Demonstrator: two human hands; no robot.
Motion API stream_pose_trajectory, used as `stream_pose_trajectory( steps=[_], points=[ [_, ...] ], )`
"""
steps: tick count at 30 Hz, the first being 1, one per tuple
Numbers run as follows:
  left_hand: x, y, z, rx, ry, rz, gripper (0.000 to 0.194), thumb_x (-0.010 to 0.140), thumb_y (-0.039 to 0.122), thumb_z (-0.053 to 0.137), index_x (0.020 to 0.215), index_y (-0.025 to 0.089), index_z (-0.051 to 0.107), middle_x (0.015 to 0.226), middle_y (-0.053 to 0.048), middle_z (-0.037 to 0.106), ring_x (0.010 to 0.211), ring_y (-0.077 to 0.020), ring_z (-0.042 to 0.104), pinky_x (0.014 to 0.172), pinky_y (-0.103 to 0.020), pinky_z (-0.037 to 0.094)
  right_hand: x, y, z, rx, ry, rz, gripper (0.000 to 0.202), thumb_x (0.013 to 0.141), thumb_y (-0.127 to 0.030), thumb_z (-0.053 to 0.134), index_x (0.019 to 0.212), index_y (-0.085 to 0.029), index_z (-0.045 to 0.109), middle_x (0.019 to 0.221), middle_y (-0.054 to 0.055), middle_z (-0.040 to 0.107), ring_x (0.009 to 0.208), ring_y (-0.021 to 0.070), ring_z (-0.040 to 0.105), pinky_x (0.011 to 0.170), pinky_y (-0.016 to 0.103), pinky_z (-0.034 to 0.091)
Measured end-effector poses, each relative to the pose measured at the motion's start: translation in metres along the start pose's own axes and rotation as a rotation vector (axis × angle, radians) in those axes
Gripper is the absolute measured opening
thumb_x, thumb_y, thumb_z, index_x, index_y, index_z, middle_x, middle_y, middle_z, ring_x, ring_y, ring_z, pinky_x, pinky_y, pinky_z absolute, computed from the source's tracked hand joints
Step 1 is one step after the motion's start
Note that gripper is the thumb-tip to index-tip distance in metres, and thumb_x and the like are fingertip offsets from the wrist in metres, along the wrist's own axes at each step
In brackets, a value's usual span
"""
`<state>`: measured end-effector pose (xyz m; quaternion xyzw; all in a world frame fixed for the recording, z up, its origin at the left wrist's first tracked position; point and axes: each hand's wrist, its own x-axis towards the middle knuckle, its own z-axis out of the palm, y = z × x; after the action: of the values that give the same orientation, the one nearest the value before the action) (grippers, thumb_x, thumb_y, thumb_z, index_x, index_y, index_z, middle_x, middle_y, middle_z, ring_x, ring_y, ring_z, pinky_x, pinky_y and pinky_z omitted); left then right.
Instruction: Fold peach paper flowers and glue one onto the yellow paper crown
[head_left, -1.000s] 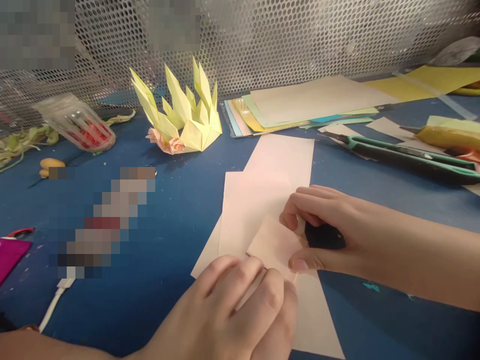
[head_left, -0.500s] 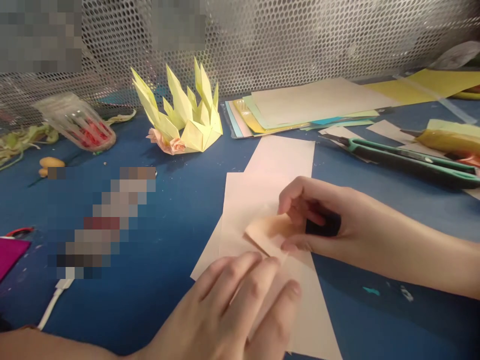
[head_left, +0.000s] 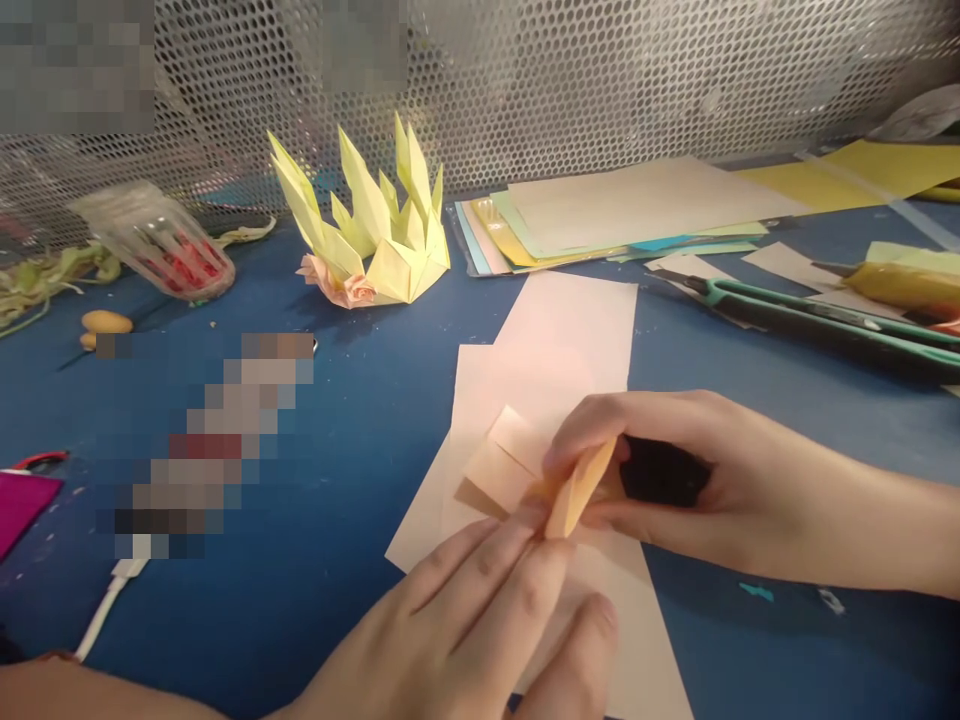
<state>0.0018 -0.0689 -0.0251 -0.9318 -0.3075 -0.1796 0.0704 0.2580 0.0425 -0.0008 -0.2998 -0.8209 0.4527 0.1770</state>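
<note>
A small peach paper piece [head_left: 501, 462] with folds is between my hands, above pale pink sheets [head_left: 574, 330] lying on the blue table. My right hand [head_left: 675, 460] pinches its raised, folded flap between thumb and fingers. From the lower left, my left hand [head_left: 480, 620] reaches in; its fingertips press on the near part of the paper, close to the right fingertips. The paper's left part sticks out flat with a crease. Where the fingers meet, they hide some of the folded paper.
Behind stands a yellow-green folded paper crown [head_left: 390, 250] with pink paper roses. Left of it lies a tipped jar [head_left: 165, 245]. Stacked coloured paper [head_left: 630, 205] and green-handled scissors [head_left: 817, 320] are at the right. A white cable [head_left: 105, 605] runs at the left.
The right hand has moved slightly down, and a flap of the peach paper now stands up between its fingers. The paper's left part shows more. The view has shifted slightly.
</note>
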Motion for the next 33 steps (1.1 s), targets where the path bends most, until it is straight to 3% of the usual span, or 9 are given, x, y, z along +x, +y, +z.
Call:
stream_pose_trajectory(
  steps=[3,6,11,15,21,26,29,33],
  points=[
    [0.002,0.001,-0.003,0.016,0.009,0.01,0.023,0.108,0.024,0.062,0.126,0.019,0.076,0.138,-0.007,0.079,0.131,-0.0236,0.075,0.115,-0.032,0.059,0.003,-0.004,-0.002,0.039,-0.038,-0.06,0.009,0.098,-0.034,0.076,0.101,-0.026,0.079,0.102,0.002,0.082,0.091,0.0192,0.079,0.078,0.028,0.064],
    [0.005,0.001,-0.002,0.014,0.027,0.027,0.025,0.11,0.02,0.056,0.123,0.018,0.076,0.136,-0.007,0.08,0.136,-0.0229,0.072,0.113,-0.031,0.061,0.004,0.0,-0.002,0.063,-0.032,-0.158,0.011,0.099,-0.029,0.077,0.09,-0.025,0.082,0.103,0.004,0.08,0.09,0.0164,0.079,0.077,0.024,0.063],
    [0.004,0.001,0.003,0.019,0.069,0.032,0.034,0.113,0.014,0.044,0.125,0.016,0.076,0.133,-0.004,0.082,0.135,-0.0212,0.072,0.109,-0.03,0.062,0.0,0.012,-0.002,-0.04,0.01,-0.219,0.013,0.1,-0.025,0.073,0.093,-0.026,0.084,0.105,0.007,0.077,0.092,0.0186,0.079,0.076,0.027,0.063],
    [0.004,0.002,0.005,0.008,0.081,0.035,0.038,0.114,0.013,0.04,0.123,0.017,0.077,0.131,-0.003,0.082,0.129,-0.0203,0.076,0.104,-0.029,0.065,0.001,0.009,-0.008,-0.094,-0.075,-0.183,0.013,0.1,-0.026,0.073,0.097,-0.025,0.086,0.109,0.009,0.078,0.093,0.0193,0.079,0.077,0.027,0.064],
    [0.007,-0.001,-0.005,0.02,0.051,0.033,0.034,0.111,0.008,0.046,0.115,0.015,0.079,0.126,-0.006,0.084,0.13,-0.0179,0.075,0.118,-0.026,0.054,0.003,0.008,-0.013,0.004,-0.151,-0.148,0.011,0.097,-0.03,0.08,0.092,-0.023,0.088,0.099,0.007,0.073,0.085,0.0164,0.076,0.074,0.025,0.064],
    [0.005,-0.001,-0.003,0.071,0.062,0.034,0.039,0.117,0.019,0.038,0.121,0.017,0.077,0.138,-0.005,0.08,0.127,-0.0176,0.076,0.103,-0.024,0.064,0.004,0.007,-0.014,0.104,-0.197,-0.062,0.012,0.098,-0.031,0.08,0.094,-0.025,0.089,0.091,0.004,0.074,0.08,0.016,0.077,0.075,0.026,0.064],
    [0.0,0.003,0.003,0.063,0.055,0.015,0.038,0.116,0.019,0.037,0.116,0.017,0.076,0.142,-0.006,0.078,0.131,-0.0199,0.073,0.099,-0.027,0.066,0.006,0.0,-0.012,0.054,-0.208,-0.02,0.018,0.099,-0.034,0.077,0.087,-0.025,0.087,0.088,0.005,0.077,0.084,0.0181,0.077,0.075,0.028,0.063],
    [-0.004,0.005,0.005,0.111,0.055,0.036,0.037,0.115,0.022,0.039,0.108,0.018,0.075,0.133,-0.008,0.081,0.127,-0.0196,0.072,0.096,-0.026,0.064,0.005,-0.009,-0.005,-0.08,-0.13,0.002,0.022,0.1,-0.034,0.068,0.085,-0.024,0.08,0.087,0.005,0.077,0.081,0.0204,0.072,0.068,0.032,0.058]
  ],
)
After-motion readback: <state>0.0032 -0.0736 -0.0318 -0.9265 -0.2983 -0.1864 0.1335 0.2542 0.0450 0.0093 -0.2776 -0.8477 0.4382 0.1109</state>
